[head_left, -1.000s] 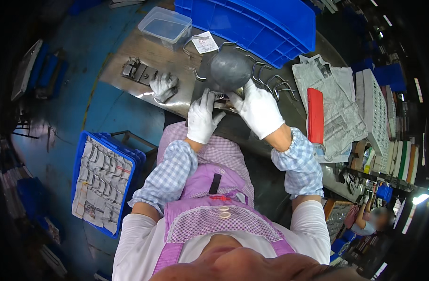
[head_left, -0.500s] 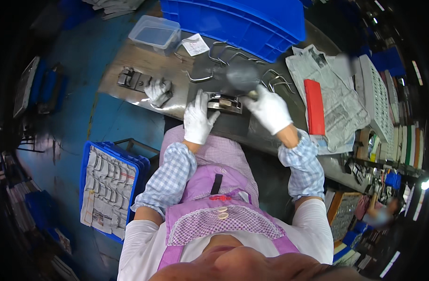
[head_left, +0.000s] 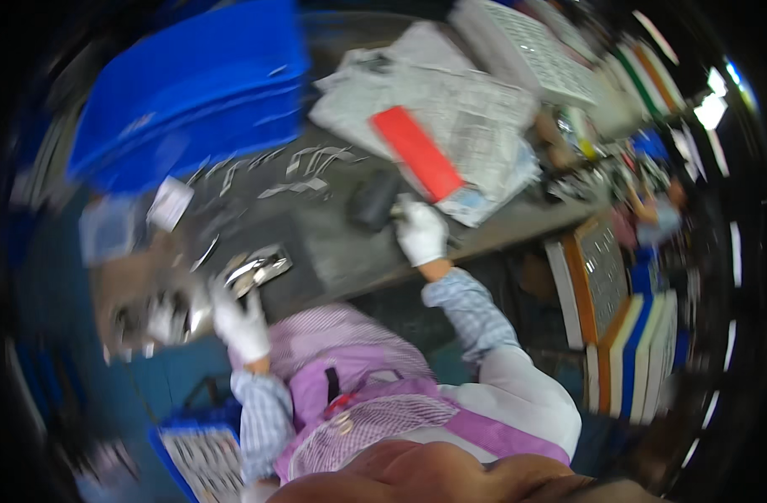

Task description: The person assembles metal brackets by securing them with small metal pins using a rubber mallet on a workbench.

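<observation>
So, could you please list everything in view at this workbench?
Workbench: one, dark grey, centre
Crate: one, blue, upper left
Plastic box: one, translucent, near crate
Paper slip: one, white, near crate
Bent metal pieces: several, silver, centre left
Metal fixture: one, silver, near bench edge
Mallet: one, dark, beside newspaper
Newspaper: several sheets, grey, upper centre
Red block: one, red, on newspaper
Tray: one, blue, lower left
Stacked panels: several, mixed, right side
Co-worker: one, pale blue top, far right
Left hand: one, white-gloved, beside fixture
Right hand: one, white-gloved, gripping mallet
</observation>
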A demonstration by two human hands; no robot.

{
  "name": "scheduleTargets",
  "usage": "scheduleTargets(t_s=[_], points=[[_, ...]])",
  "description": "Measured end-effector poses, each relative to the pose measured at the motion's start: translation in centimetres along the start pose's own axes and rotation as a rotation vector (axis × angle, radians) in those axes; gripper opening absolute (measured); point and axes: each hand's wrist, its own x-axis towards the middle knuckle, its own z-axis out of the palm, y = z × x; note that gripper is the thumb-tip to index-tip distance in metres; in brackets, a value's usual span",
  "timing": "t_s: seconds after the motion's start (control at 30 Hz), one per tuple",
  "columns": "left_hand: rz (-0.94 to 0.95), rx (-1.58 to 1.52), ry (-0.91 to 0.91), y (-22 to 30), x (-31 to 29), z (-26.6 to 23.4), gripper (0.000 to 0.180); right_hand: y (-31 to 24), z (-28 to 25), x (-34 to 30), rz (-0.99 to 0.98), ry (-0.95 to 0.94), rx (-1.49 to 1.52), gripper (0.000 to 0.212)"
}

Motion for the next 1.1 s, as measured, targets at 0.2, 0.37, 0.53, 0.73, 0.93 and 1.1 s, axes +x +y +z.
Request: scheduleTargets(t_s=[0.2,0.37,0.53,0.73,0.93,1.1], points=[[0.058,0.228,0.046,-3.8,-1.7,2.2,0.071,-7.4,-2.3,0.2,-0.166,0.248,0.403,0.039],[0.119,0.233,0.055,-3.9,-1.6,2.9,0.075,-15.4,1.6,-1.7,-0.338,-0.064,0.715,0.056],[0.122,0.139,0.049,-5.5,-1.9,3.2,0.078,-16.9,4.6,-3.1,-0.325,-0.111,0.716,0.064],[0.171,0.172,0.098,-4.9,-1.2,2.7,0.08,-17.4,4.3,-3.2,-0.321,-0.132,0.683,0.064],[0.181,0.197,0.134,-5.3,-1.2,3.4,0.08,-18.3,5.0,-3.7,-0.262,-0.118,0.658,0.062],[0.184,0.188,0.16,-4.1,-1.1,3.4,0.078,-18.0,5.5,-3.9,-0.266,-0.075,0.698,0.061]])
